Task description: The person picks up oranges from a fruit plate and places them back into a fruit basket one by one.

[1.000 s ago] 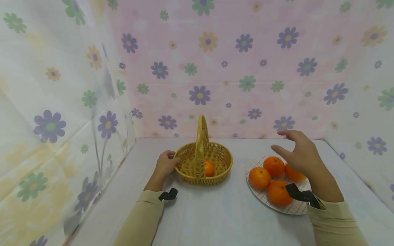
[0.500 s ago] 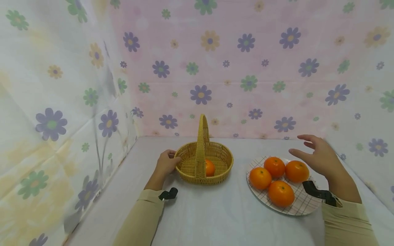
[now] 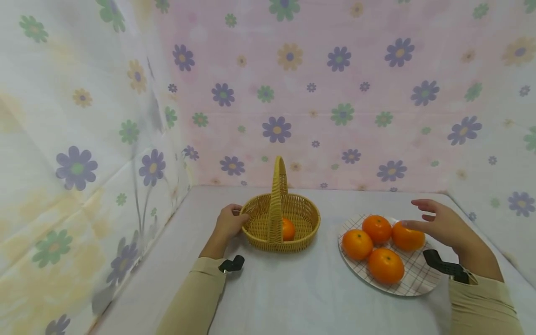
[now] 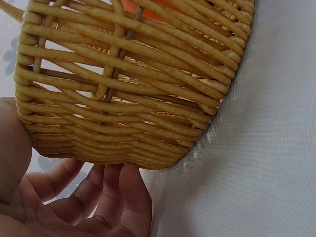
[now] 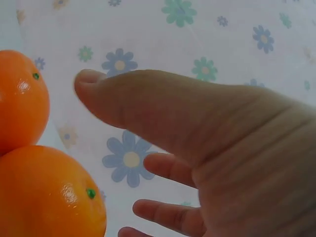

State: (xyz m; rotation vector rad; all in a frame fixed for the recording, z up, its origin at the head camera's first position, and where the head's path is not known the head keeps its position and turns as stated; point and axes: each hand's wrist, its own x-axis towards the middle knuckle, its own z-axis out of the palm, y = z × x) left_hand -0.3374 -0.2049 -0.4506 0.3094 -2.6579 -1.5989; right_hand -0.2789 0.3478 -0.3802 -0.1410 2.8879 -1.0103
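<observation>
A yellow wicker basket (image 3: 255,244) with a tall hoop handle stands on the white cloth, one orange (image 3: 288,230) inside, partly hidden by the handle. My left hand (image 3: 228,221) holds the basket's left end; in the left wrist view the fingers (image 4: 133,192) press the woven wall from outside. A round checked plate (image 3: 423,274) bears several oranges (image 3: 386,265). My right hand (image 3: 445,225) hovers over the plate's right side, thumb and fingers spread and holding nothing. Its thumb tip overlaps the rightmost orange (image 3: 406,237) in the head view, but appears apart from the fruit in the right wrist view.
Flower-printed cloth hangs as a back wall (image 3: 314,163) and along both sides. White cloth (image 3: 301,288) covers the table. A stretch of it lies between basket and plate. Black wrist mounts (image 3: 444,266) jut from both sleeves.
My right hand has drawn back to the right from above the oranges, then come lower beside the rightmost one. The left hand keeps its hold on the basket. The view has shifted slightly.
</observation>
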